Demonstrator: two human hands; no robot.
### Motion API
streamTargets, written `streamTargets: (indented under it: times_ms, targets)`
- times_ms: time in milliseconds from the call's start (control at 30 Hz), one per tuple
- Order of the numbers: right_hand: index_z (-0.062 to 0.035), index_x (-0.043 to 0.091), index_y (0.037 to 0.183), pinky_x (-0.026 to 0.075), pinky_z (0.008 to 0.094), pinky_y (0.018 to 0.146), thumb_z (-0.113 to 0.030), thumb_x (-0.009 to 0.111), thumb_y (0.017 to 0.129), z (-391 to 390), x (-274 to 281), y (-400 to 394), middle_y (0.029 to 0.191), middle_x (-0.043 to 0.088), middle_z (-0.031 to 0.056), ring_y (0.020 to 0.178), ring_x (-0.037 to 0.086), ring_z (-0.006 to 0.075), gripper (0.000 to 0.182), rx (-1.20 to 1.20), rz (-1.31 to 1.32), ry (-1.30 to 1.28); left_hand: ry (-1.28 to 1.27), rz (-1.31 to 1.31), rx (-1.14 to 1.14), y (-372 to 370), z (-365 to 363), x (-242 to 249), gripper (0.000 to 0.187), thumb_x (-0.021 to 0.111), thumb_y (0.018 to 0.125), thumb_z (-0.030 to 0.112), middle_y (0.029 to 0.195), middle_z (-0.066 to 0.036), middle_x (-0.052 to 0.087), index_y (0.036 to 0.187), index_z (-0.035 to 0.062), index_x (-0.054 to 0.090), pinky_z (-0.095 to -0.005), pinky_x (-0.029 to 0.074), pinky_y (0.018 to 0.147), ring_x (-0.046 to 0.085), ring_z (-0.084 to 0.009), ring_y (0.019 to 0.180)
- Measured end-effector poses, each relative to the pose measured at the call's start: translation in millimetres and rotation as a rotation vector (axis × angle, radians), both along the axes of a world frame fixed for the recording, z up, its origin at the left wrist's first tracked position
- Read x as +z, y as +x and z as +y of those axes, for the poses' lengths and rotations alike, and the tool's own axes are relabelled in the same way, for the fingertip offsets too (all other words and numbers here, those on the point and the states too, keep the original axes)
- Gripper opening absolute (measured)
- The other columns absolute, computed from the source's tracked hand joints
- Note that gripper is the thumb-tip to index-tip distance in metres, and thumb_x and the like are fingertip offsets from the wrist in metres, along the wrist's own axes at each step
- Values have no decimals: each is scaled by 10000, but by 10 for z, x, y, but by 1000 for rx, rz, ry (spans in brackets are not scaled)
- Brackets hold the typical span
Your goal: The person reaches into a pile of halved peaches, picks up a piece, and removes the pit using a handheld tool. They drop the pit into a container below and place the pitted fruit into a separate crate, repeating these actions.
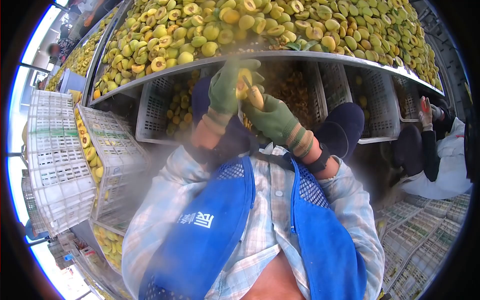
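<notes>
Green-gloved, my left hand (224,89) is closed around a yellow-green fruit (243,85) just below the metal edge of the sorting table. My right hand (271,118), in a matching glove, grips a small tool with a pale yellow handle (256,98). Its narrow dark end touches or overlaps the fruit; the exact contact cannot be made out. Beyond both hands, many halved and whole fruits (210,34) are heaped on the table (225,59).
Under the table stand white crates (152,112), some holding fruit and brown pieces. Tall white crates (57,160) with fruit halves between them stand at the left. A co-worker (445,165) sits at the right, one gloved hand (425,114) raised. More crates (420,250) are at lower right.
</notes>
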State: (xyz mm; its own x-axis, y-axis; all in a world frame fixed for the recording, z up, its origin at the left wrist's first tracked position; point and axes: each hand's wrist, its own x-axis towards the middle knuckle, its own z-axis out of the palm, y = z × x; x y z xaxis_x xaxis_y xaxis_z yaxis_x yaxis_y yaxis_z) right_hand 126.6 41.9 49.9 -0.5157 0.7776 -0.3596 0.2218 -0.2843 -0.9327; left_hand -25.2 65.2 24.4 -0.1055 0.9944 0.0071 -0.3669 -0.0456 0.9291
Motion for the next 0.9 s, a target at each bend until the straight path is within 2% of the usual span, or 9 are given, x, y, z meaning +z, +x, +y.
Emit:
streamTargets:
  times_ms: [200, 300, 367, 400, 567, 600, 700, 800, 900]
  targets:
    - [-28, 607, 1025, 439, 256, 444, -297, 589, 925, -2, 128, 53, 684, 604, 22, 516, 578, 95, 287, 87, -43, -54, -52, 112, -145, -132, -13, 14, 606, 424, 1012, 453, 933, -199, 686, 1128, -110, 617, -328, 590, 682, 685, -247, 739]
    - [-20, 597, 1046, 455, 262, 443, -288, 587, 914, 22, 96, 99, 692, 614, 35, 509, 583, 109, 298, 159, -81, -13, -139, -17, -181, -127, 4, 6, 582, 453, 1003, 433, 941, -185, 693, 1125, -110, 620, -337, 588, 697, 689, -251, 755]
    - [-6, 572, 1050, 479, 280, 440, -244, 582, 897, 74, 143, 136, 699, 630, 57, 501, 585, 130, 284, 251, -194, -43, -218, 76, -359, -266, 91, -55, 574, 467, 998, 428, 966, -180, 693, 1124, -110, 621, -340, 585, 714, 690, -249, 776]
    - [-6, 572, 1053, 474, 275, 431, -246, 587, 899, 68, 69, 158, 692, 625, 53, 488, 580, 130, 285, 232, -120, -100, -257, 122, -450, -306, 111, -77, 570, 474, 995, 426, 978, -178, 693, 1123, -110, 622, -342, 583, 723, 691, -248, 787]
    - [-15, 572, 1065, 456, 253, 408, -254, 601, 917, -29, -171, 121, 663, 600, 41, 460, 566, 115, 282, 36, 179, -246, -245, 135, -410, -233, 135, 36, 594, 457, 1001, 454, 1028, -185, 684, 1132, -102, 619, -341, 580, 731, 691, -239, 803]
    - [-3, 618, 1045, 403, 233, 404, -250, 636, 909, -85, -159, 68, 646, 583, 27, 447, 531, 96, 282, -32, 177, -244, -225, 108, -387, -197, 120, 23, 598, 449, 1003, 459, 1032, -186, 683, 1142, -99, 615, -343, 580, 728, 691, -241, 794]
    - [-20, 565, 1090, 435, 240, 395, -259, 609, 927, -85, -174, 52, 660, 594, 30, 453, 552, 101, 292, -23, 315, -331, -171, 29, -244, -64, 92, -18, 627, 420, 1006, 490, 1001, -190, 684, 1181, -86, 595, -345, 583, 698, 688, -250, 751]
    - [-20, 563, 1079, 426, 237, 386, -266, 609, 931, -129, -134, 23, 658, 591, 27, 441, 543, 102, 290, -85, 399, -363, -186, -33, -200, -2, 31, 22, 642, 394, 1009, 506, 982, -201, 680, 1201, -77, 580, -346, 586, 674, 685, -260, 736]
    - [-8, 618, 1125, 398, 237, 399, -242, 600, 925, -151, -50, 16, 654, 565, 19, 446, 506, 95, 309, -107, 343, -316, -142, -69, -199, 17, 16, -37, 666, 379, 1007, 527, 962, -208, 675, 1193, -78, 584, -343, 586, 669, 684, -260, 733]
